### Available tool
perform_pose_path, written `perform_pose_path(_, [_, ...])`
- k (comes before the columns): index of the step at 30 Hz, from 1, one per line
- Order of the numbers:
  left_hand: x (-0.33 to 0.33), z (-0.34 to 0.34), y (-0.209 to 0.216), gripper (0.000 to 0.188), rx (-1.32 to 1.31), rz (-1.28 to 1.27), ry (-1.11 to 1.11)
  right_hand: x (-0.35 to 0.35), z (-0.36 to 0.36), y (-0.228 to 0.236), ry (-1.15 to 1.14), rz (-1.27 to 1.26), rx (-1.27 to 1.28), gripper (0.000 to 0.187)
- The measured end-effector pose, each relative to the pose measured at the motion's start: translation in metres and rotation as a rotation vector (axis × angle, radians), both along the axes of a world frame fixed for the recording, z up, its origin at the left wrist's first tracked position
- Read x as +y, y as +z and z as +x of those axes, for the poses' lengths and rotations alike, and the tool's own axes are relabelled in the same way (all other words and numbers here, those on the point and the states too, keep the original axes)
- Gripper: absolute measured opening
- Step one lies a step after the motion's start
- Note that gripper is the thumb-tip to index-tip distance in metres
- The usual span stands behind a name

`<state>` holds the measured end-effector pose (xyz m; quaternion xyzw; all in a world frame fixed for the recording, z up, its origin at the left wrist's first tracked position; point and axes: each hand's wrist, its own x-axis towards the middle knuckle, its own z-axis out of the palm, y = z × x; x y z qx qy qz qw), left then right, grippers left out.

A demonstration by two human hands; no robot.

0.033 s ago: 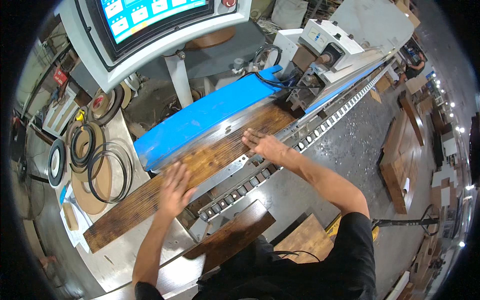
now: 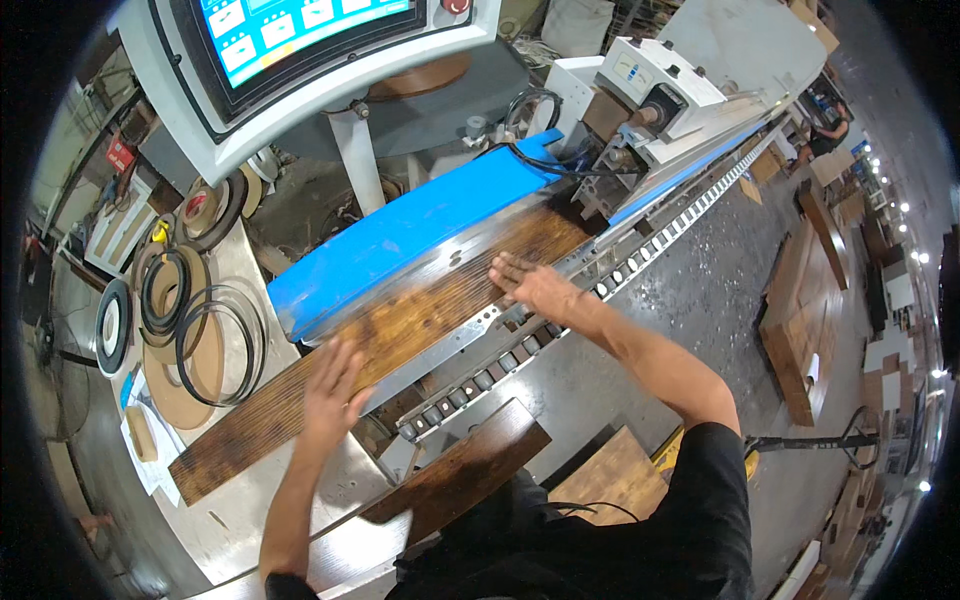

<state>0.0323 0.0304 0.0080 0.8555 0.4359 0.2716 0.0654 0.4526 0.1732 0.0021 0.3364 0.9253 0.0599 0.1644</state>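
A long dark-brown wooden board (image 2: 420,318) lies diagonally along the machine's metal bed, its far end against the machine head (image 2: 655,95). My left hand (image 2: 330,390) rests flat on the board's near-left part, fingers spread. Farther along, my right hand (image 2: 535,288) lies over the board's front edge with its fingers stretched out on the wood. Neither hand grips anything. A blue guard (image 2: 420,225) runs along the board's back side, and a roller track (image 2: 480,383) runs along its front.
A control panel (image 2: 310,40) on a white post stands at the back left. Rolls of edge banding (image 2: 165,290) lie on the metal table (image 2: 240,530). A second brown board (image 2: 475,470) sits close to my body. Stacked wooden panels (image 2: 805,320) and a distant person (image 2: 830,130) are at right.
My left hand has slid slightly left and nearer along the board. My right hand has shifted a little to the right. The board looks almost unmoved.
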Motion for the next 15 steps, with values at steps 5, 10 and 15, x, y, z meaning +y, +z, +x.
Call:
perform_pose_path(5, [-0.070,-0.132,0.008,0.061,0.208,-0.111,0.079,0.032,0.011,0.038,-0.350,-0.138,0.072,0.042])
perform_pose_path(10, [-0.061,-0.123,0.003,0.060,0.223,-0.111,0.091,0.102,-0.061,0.115,-0.266,-0.172,0.557,0.029])
perform_pose_path(15, [-0.031,-0.074,0.001,0.067,0.219,-0.146,0.075,0.238,-0.138,0.074,-0.362,-0.059,0.482,0.051])
